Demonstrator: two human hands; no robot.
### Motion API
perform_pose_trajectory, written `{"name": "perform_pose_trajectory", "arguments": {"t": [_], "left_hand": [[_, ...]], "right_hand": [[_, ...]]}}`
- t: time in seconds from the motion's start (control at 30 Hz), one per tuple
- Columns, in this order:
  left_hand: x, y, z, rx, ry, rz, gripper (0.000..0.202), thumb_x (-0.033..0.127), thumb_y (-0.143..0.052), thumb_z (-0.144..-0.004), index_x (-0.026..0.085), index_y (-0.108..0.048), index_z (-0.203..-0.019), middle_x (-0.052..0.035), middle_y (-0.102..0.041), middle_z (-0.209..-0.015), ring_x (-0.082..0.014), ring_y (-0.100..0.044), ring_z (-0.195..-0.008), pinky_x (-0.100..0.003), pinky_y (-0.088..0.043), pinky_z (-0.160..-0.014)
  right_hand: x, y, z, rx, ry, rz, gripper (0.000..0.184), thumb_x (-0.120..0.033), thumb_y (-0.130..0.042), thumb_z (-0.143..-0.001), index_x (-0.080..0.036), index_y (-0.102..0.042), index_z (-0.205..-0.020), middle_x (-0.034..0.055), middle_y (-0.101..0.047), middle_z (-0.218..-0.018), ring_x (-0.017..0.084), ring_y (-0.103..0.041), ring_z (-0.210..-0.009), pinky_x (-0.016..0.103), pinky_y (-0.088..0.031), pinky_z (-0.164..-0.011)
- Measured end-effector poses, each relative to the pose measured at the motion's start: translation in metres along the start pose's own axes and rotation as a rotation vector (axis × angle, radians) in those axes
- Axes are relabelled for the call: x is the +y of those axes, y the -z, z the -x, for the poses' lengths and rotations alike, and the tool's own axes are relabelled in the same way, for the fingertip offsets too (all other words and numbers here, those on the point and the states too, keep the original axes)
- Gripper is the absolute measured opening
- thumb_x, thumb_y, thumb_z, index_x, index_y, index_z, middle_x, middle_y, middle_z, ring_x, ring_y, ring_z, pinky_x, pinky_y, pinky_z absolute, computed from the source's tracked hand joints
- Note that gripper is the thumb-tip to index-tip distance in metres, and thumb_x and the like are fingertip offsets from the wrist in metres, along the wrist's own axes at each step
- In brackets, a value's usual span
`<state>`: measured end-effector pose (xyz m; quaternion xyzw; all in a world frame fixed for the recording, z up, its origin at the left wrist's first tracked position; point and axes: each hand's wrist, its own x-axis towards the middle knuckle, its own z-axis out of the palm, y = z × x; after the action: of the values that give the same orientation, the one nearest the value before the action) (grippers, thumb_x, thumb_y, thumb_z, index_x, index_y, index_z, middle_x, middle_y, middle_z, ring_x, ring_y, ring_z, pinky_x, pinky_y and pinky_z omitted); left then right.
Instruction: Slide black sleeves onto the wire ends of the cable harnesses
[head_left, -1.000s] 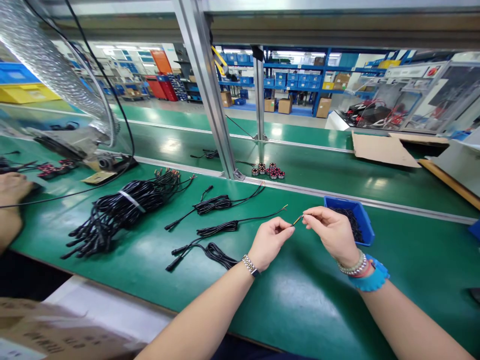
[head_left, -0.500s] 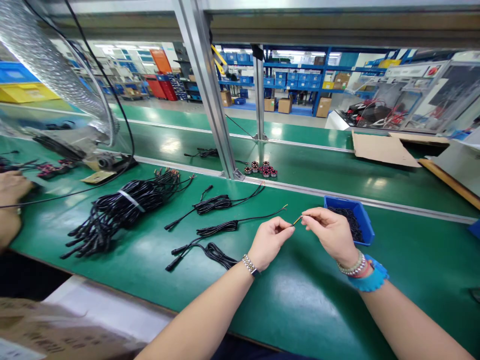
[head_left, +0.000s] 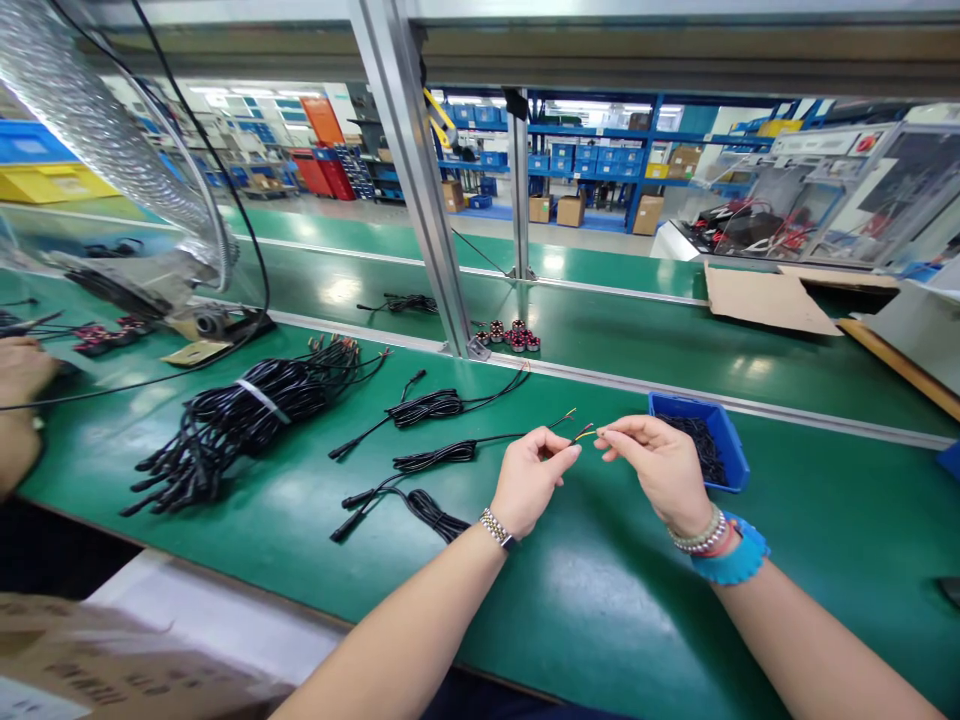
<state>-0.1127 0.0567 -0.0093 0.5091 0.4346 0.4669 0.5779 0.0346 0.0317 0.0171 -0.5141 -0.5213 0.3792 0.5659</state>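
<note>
My left hand (head_left: 531,478) pinches the end of a black cable, with thin coloured wires (head_left: 583,435), one of them yellow, fanning out past its fingertips. The fingers of my right hand (head_left: 654,462) are closed on the tip of the yellow wire. Behind my left wrist lies a coiled black cable (head_left: 435,513); whether it is the held one is hidden. Two more coiled cables, an upper one (head_left: 426,407) and a lower one (head_left: 435,457), lie left of my hands. A blue bin (head_left: 733,458) of small black pieces (head_left: 697,440) stands just beyond my right hand.
A thick tied bundle of black cables (head_left: 255,400) lies on the green bench (head_left: 615,620) at left. Another person's hand (head_left: 22,385) is at the far left. Small copper-wound parts (head_left: 517,338) sit on the belt behind an aluminium post (head_left: 420,180). Cardboard (head_left: 769,298) lies at right.
The wires at my left fingertips have spread apart, and the yellow one now shows between my hands. The copper-wound parts and the cable on the belt have shifted left.
</note>
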Motion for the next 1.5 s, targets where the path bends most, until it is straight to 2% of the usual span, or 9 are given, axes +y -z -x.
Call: {"name": "perform_pose_trajectory", "arguments": {"t": [0.2, 1.03, 1.2, 1.3, 1.4, 1.5], "left_hand": [[0.002, 0.0, 0.001, 0.004, 0.003, -0.014, 0.02, 0.03, -0.067, -0.063, 0.014, -0.055, -0.063, 0.004, -0.051, -0.056, -0.005, -0.044, -0.045, -0.018, -0.036, -0.043], [0.003, -0.002, 0.003, -0.003, -0.012, -0.035, 0.019, 0.029, -0.067, -0.063, 0.014, -0.055, -0.063, 0.0038, -0.05, -0.055, -0.0054, -0.043, -0.045, -0.018, -0.035, -0.043], [0.0, -0.003, 0.004, -0.019, -0.038, -0.078, 0.019, 0.031, -0.066, -0.064, 0.015, -0.055, -0.063, 0.0027, -0.051, -0.057, -0.0071, -0.043, -0.047, -0.019, -0.036, -0.044], [-0.002, -0.004, 0.006, -0.015, -0.155, -0.172, 0.017, 0.029, -0.063, -0.067, 0.015, -0.055, -0.06, 0.0018, -0.051, -0.059, -0.0084, -0.044, -0.051, -0.021, -0.036, -0.049], [0.002, -0.003, 0.008, -0.035, -0.276, -0.271, 0.015, 0.025, -0.061, -0.069, 0.016, -0.054, -0.058, 0.0011, -0.051, -0.06, -0.0096, -0.045, -0.057, -0.021, -0.035, -0.053], [0.011, 0.003, 0.004, -0.058, -0.238, -0.199, 0.014, 0.025, -0.059, -0.07, 0.016, -0.054, -0.062, 0.0028, -0.048, -0.058, -0.008, -0.041, -0.054, -0.02, -0.033, -0.052]], "right_hand": [[-0.003, -0.001, 0.002, 0.059, 0.041, 0.026, 0.016, -0.03, -0.065, -0.069, -0.015, -0.064, -0.075, 0.0038, -0.065, -0.068, 0.014, -0.061, -0.06, 0.029, -0.051, -0.06], [-0.002, -0.001, 0.001, 0.032, 0.019, 0.043, 0.016, -0.029, -0.065, -0.069, -0.014, -0.062, -0.073, 0.0032, -0.063, -0.064, 0.012, -0.059, -0.057, 0.027, -0.05, -0.057], [0.0, -0.006, 0.0, 0.046, -0.032, -0.061, 0.032, -0.027, -0.067, -0.066, -0.015, -0.054, -0.093, 0.0017, -0.062, -0.069, 0.011, -0.056, -0.055, 0.026, -0.049, -0.054], [0.0, -0.008, 0.003, -0.042, -0.05, -0.027, 0.038, -0.025, -0.066, -0.066, -0.015, -0.051, -0.099, -0.0009, -0.06, -0.065, 0.01, -0.054, -0.054, 0.025, -0.048, -0.053], [-0.004, 0.002, -0.002, -0.225, -0.092, 0.044, 0.038, -0.023, -0.065, -0.066, -0.015, -0.051, -0.1, -0.0003, -0.061, -0.069, 0.01, -0.055, -0.056, 0.025, -0.048, -0.054], [-0.007, 0.017, -0.025, -0.45, -0.079, 0.21, 0.036, -0.024, -0.061, -0.071, -0.014, -0.052, -0.104, 0.0054, -0.063, -0.085, 0.015, -0.06, -0.072, 0.03, -0.051, -0.063]]}}
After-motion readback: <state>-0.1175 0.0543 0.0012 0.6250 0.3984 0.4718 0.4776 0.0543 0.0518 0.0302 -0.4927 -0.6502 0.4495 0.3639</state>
